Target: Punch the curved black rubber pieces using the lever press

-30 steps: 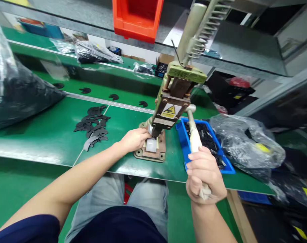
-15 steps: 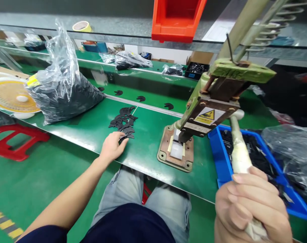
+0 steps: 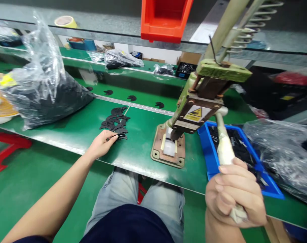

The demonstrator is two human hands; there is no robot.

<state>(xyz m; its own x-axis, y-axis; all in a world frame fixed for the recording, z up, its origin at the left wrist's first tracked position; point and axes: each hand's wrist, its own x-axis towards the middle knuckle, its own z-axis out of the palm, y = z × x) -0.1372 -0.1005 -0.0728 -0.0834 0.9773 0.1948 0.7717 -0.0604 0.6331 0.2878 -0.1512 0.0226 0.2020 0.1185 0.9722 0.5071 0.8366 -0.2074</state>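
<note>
My left hand [image 3: 100, 143] pinches a thin black curved piece [image 3: 121, 136] between thumb and fingers, at the near end of a loose pile of similar flat black pieces [image 3: 115, 120] on the green table. My right hand [image 3: 236, 192] is wrapped round the taped lever handle [image 3: 225, 150] of a green hand press [image 3: 200, 104]. The press stands on a rusty base plate [image 3: 157, 148]; a pale block [image 3: 170, 147] sits on that plate under the ram. A gap shows between the ram and the block's front part.
A clear bag of black parts [image 3: 59, 98] stands at the left. Right of the press lie a blue bin [image 3: 206, 152] with black parts and another plastic bag [image 3: 284, 158]. An orange bin [image 3: 165, 30] hangs overhead. Spaced black pieces [image 3: 159, 105] lie on the strip behind.
My left hand has drawn slightly back from the pile with a black piece in its pinch. My right hand stays on the lever. The camera view has shifted to the right.
</note>
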